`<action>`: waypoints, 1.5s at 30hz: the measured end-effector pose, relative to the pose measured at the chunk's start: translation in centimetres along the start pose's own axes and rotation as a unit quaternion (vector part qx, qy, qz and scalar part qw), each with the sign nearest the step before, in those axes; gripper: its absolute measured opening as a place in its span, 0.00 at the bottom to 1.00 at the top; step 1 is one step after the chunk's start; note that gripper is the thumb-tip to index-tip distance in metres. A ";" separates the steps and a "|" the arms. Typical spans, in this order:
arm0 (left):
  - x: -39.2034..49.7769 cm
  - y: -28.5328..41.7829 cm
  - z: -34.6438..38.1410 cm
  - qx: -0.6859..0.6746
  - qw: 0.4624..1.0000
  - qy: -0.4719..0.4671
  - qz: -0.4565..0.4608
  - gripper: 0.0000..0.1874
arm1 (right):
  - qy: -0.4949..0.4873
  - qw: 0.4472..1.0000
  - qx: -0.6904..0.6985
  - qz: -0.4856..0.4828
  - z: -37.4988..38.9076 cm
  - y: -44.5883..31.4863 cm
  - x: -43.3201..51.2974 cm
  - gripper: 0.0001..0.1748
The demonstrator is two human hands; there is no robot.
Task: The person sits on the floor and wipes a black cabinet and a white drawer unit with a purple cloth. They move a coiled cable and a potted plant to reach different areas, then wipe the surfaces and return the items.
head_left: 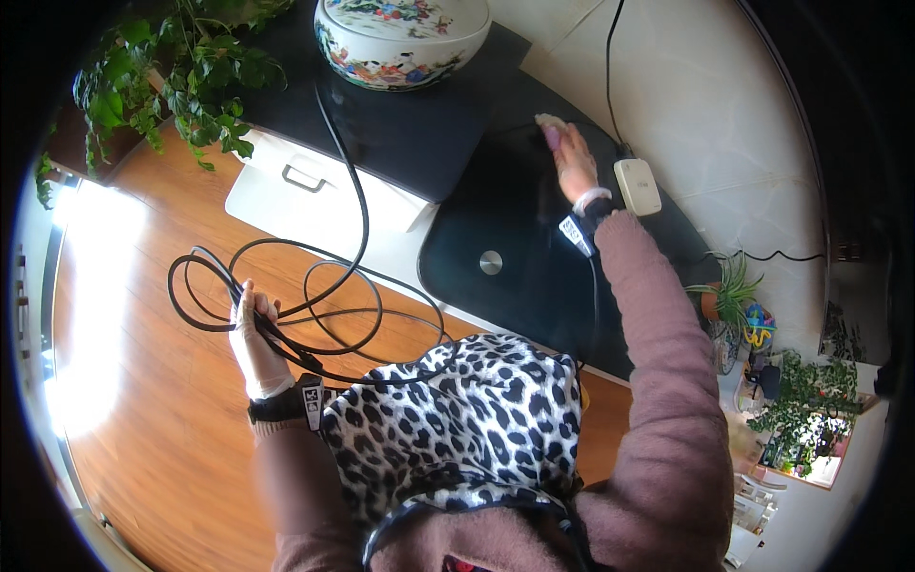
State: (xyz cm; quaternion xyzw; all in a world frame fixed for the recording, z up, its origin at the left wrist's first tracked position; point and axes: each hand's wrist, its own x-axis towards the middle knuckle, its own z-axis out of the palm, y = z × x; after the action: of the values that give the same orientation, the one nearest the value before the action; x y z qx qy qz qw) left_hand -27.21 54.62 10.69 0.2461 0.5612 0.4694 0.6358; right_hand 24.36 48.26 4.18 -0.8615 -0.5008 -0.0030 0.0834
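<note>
My left hand [256,336], in a thin translucent glove, holds loose loops of black cable [364,214] above the wooden floor. One length of the cable runs up onto the dark cabinet top near a lidded porcelain bowl [400,61] painted with colourful figures. My right hand [575,168], also gloved, reaches over the black glossy top [515,207]. Its fingers are stretched over a small pinkish-white cloth or pad [550,132], partly hidden by the hand. Close to the right wrist lies a white box-shaped device [637,187] with a black cable plugged in.
Leafy plants [179,86] hang at the upper left. Below the cabinet top is a white drawer [314,189] with a metal handle. A round metal disc [490,262] shows in the black top. A potted spider plant [729,289] and a vase [725,347] stand at the right.
</note>
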 end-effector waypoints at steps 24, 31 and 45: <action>-3.7 0.7 -2.5 0.028 0.995 0.098 0.023 0.09 | -0.056 0.963 0.208 -0.161 4.4 -10.2 6.8 0.20; -2.8 0.9 -0.4 0.028 0.999 0.004 0.018 0.10 | -0.064 0.936 0.170 -0.303 -0.5 -11.4 -6.1 0.24; -0.1 -0.1 -2.4 0.001 0.999 -0.042 0.003 0.08 | -0.081 0.881 0.333 -0.326 -4.8 -18.0 -21.9 0.16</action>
State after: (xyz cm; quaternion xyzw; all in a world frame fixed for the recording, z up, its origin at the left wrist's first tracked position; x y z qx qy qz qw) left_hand -29.44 54.03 10.08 0.2682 0.5338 0.4594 0.6573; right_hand -1.70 37.35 9.51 -0.5685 -0.7297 0.2064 0.3189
